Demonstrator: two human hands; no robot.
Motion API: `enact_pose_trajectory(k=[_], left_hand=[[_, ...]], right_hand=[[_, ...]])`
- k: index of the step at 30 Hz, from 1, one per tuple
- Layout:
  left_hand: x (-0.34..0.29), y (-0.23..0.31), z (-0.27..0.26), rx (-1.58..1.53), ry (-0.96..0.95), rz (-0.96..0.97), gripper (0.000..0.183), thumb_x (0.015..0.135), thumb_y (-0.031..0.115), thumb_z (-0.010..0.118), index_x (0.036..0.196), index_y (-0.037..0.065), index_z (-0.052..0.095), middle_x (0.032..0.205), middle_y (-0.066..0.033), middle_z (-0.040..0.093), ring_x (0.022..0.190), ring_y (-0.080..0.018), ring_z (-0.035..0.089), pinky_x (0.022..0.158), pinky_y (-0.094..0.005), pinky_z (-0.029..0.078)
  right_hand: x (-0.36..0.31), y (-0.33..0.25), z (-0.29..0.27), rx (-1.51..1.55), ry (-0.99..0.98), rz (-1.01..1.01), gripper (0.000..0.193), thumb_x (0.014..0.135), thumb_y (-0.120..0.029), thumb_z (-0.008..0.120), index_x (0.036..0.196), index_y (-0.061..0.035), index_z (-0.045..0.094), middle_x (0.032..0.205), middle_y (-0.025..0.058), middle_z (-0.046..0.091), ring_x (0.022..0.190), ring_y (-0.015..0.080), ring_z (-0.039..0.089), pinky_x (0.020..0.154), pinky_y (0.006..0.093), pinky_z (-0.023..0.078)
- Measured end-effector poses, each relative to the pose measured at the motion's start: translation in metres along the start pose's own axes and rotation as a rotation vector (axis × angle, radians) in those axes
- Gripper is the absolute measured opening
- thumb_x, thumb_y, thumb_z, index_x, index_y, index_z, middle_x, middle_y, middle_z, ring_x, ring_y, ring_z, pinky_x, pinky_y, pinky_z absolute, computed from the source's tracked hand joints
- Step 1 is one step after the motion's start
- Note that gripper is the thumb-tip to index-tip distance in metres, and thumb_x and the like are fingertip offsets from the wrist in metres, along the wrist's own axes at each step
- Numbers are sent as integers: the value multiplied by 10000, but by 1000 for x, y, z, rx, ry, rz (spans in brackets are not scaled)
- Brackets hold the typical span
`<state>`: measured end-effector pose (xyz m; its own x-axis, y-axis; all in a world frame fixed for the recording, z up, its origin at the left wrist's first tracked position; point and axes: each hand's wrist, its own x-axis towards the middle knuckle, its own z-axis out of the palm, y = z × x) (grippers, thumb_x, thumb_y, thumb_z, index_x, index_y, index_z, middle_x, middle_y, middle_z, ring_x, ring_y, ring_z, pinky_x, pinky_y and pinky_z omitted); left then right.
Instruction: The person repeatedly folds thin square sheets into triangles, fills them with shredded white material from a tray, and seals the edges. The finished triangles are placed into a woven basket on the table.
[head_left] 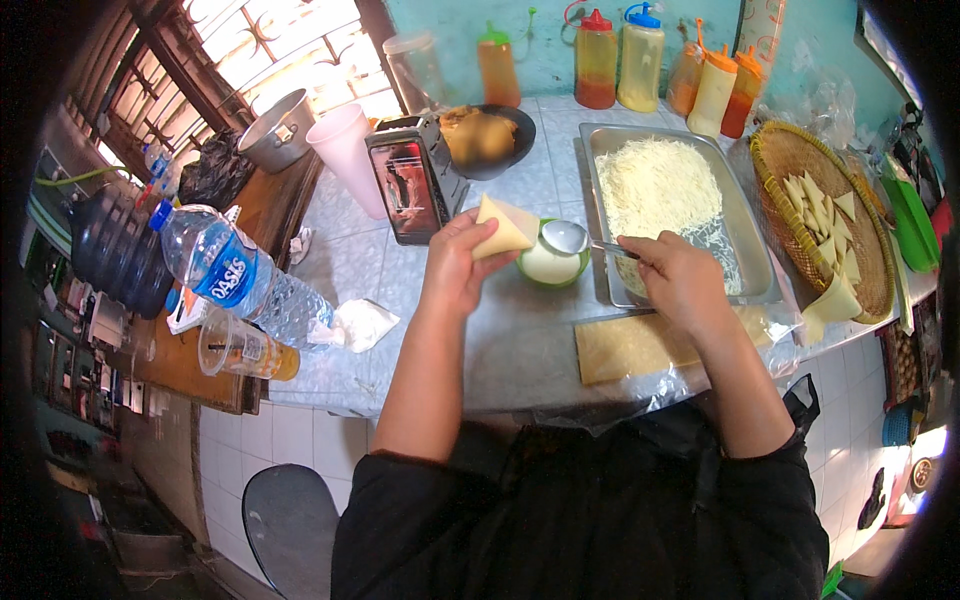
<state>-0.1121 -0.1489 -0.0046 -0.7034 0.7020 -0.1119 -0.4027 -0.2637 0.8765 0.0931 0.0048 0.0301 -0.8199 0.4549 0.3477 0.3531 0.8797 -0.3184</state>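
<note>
In my left hand (460, 254) is a pale yellow pastry wrapper (503, 224), folded into a cone, its wide end facing right. My right hand (675, 268) grips the handle of a metal spoon (566, 237). The spoon's bowl hangs over a small green bowl (552, 284) holding something white. To the right lies a metal tray (748, 230) with a heap of white shreds (655, 185). Below my right hand, a stack of flat pastry sheets (630, 350) rests on clear plastic.
A woven basket (868, 215) at the right holds several folded triangles (825, 220). A propped phone (405, 185) stands behind my left hand, near a dark bowl (510, 140). Sauce bottles (596, 65) line the back wall. Left are a water bottle (230, 265) and a plastic cup (245, 348).
</note>
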Motion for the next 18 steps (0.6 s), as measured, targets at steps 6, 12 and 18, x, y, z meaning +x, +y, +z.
enact_pose_trajectory(k=[6, 12, 18], left_hand=[[2, -1, -1, 43, -32, -52, 303, 854, 87, 552, 1121, -49, 510, 1035, -156, 610, 896, -247, 638, 725, -325, 584], [3, -5, 0, 26, -176, -155, 343, 848, 104, 559, 1161, -28, 513, 1063, -145, 612, 951, -246, 615, 777, -341, 531], [0, -6, 2, -47, -155, -103, 369, 853, 122, 563, 1184, -29, 499, 1088, -146, 602, 969, -247, 610, 784, -347, 531]], right_hand=[[2, 3, 1, 163, 30, 31, 296, 797, -113, 583, 1077, -176, 657, 755, 102, 565, 700, 289, 591, 628, 355, 467], [0, -19, 6, 66, 64, -12, 304, 784, -136, 536, 1053, -201, 662, 787, 93, 572, 703, 301, 602, 630, 398, 481], [-6, -31, 8, -84, 141, -57, 290, 785, -119, 596, 1049, -217, 668, 709, 58, 535, 609, 260, 574, 541, 369, 459]])
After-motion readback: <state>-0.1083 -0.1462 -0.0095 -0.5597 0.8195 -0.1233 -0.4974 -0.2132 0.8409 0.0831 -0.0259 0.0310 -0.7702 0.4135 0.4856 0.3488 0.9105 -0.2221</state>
